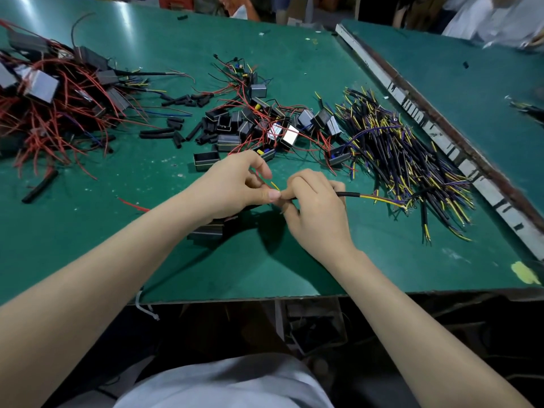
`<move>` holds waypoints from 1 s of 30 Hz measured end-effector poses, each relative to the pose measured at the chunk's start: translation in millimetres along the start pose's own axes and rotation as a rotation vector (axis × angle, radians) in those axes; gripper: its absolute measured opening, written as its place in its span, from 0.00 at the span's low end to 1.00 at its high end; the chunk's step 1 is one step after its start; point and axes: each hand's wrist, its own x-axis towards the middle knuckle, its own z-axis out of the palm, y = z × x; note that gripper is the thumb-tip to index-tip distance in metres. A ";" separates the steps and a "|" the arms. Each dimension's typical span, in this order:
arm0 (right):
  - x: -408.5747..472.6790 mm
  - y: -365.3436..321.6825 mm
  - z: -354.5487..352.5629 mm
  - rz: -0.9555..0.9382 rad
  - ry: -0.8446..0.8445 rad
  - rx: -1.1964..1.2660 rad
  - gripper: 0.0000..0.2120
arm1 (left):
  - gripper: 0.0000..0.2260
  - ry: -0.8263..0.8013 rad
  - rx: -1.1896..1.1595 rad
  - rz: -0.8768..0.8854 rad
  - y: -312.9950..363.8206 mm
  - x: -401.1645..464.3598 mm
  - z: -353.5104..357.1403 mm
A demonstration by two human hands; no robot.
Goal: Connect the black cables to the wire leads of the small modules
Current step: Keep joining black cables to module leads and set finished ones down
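Centrally, both hands' fingers pinch a black cable (348,194) between module pile (265,125) and cable heap (412,154).

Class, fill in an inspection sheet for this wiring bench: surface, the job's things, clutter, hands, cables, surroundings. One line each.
Surface: green bench mat, scuffed, with white specks.
Job's things: one black sheathed cable with yellow and purple cores held between both hands; small black box modules with red leads heaped mid-bench.
Clutter: short black sleeving tube pieces scattered left of the modules; a tangled heap of wired modules at far left.
Hands: left hand pinches thin wire ends; right hand grips the cable.
Cables: loose pile of cut black cables at right.
Surroundings: second green table adjoining; people beyond it, blurred.
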 end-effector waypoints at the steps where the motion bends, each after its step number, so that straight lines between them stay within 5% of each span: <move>1: -0.3 0.6 0.5 0.015 0.001 0.010 0.05 | 0.08 0.004 0.014 0.021 1.3 -0.4 -2.5; 5: -1.2 4.1 2.1 0.073 -0.006 0.043 0.07 | 0.07 -0.043 0.076 0.029 3.0 -7.0 -24.5; 8: -0.3 4.1 3.7 0.088 -0.009 0.059 0.07 | 0.09 -0.126 0.399 0.006 -1.7 -18.3 -36.8; 11: -0.6 3.5 6.0 0.065 -0.014 0.032 0.08 | 0.07 -0.029 0.537 0.091 -4.8 -25.9 -28.8; 17: 0.4 9.2 7.6 0.072 -0.051 0.287 0.04 | 0.06 0.083 0.592 0.186 -6.3 -21.2 -12.7; 23: -2.0 10.4 8.1 0.187 -0.100 0.350 0.15 | 0.03 0.120 0.526 0.223 -10.7 -21.2 -12.8; 30: -4.1 12.9 -2.6 0.286 -0.119 0.589 0.14 | 0.03 0.164 0.554 0.325 -3.6 -14.3 -11.8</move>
